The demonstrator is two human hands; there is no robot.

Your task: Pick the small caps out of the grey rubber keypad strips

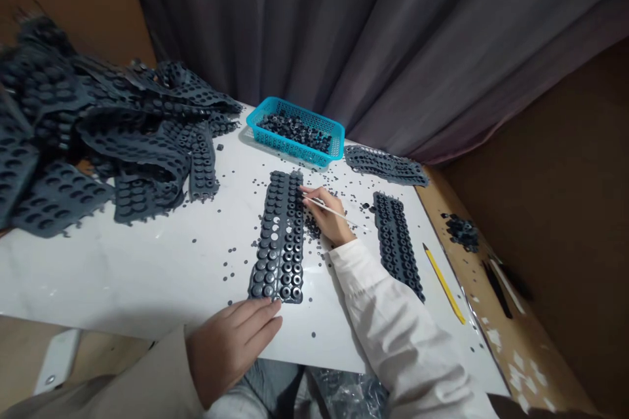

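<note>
A dark rubber sheet (279, 242) with rows of round studs lies upright on the white table in the middle. My left hand (236, 344) rests at the sheet's near edge, fingers stretched out with the tips on or beside its lower corner. At the sheet's upper right side, my right hand (328, 213) holds a thin white stick (339, 214) in a pinch. The stick's tip is near the right column of studs; the exact contact is too small to tell. Small black discs (313, 228) are heaped beside and partly under my right hand.
Behind the sheet stands a blue basket (295, 149) of small black parts. Many dark rubber sheets (132, 144) pile up at the left. Another studded sheet (397, 242) and a yellow cutter or pencil-like tool (443, 283) lie right. Loose discs dot the white table (162, 275).
</note>
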